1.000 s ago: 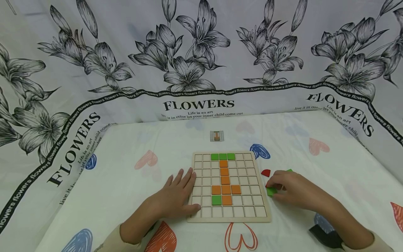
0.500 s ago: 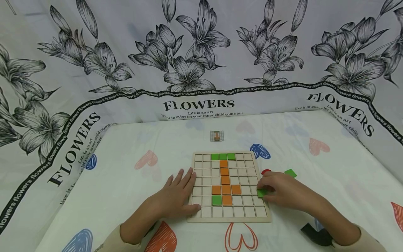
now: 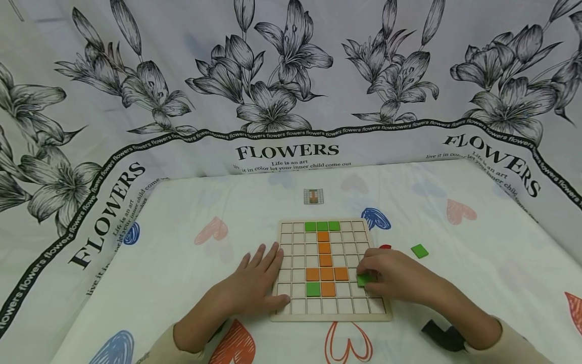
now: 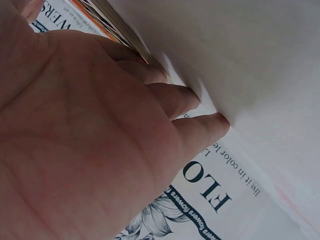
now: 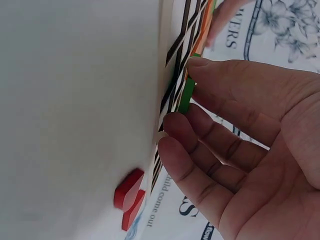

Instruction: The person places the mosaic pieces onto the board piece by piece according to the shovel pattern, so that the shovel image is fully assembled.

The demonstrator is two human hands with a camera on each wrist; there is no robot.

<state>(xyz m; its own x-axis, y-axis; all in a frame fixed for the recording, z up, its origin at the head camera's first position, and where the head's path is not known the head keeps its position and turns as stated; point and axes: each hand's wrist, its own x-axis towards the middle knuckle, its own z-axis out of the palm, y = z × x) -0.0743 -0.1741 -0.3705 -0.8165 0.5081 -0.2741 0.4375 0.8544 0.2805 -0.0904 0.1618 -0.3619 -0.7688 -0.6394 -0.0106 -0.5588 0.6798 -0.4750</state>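
Note:
My right hand (image 3: pixel 400 273) pinches a green square tile (image 3: pixel 362 280) between thumb and fingers, low over the right columns of a wooden grid board (image 3: pixel 332 317). In the right wrist view the tile (image 5: pixel 187 95) stands on edge, thumb at its end. The left hand (image 3: pixel 254 285) rests at the board's left edge, fingers spread and thumb on the lower left corner; its palm (image 4: pixel 100 135) fills much of the left wrist view. On the board, three green tiles (image 3: pixel 322 226) line the top row above an orange column (image 3: pixel 325 260) with a crossbar. One green tile (image 3: pixel 312 289) sits left of the lowest orange one (image 3: pixel 328 289).
A loose green tile (image 3: pixel 420 251) lies right of the board. Two red pieces (image 5: pixel 129 190) lie beside the board in the right wrist view; the right hand mostly hides them in the head view. A small picture card (image 3: pixel 313 196) lies behind the board on the heart-patterned cloth (image 3: pixel 173 283).
The right hand has carried the green tile leftward from the cloth, across the board's right rim, to above its right columns. The left hand has stayed put.

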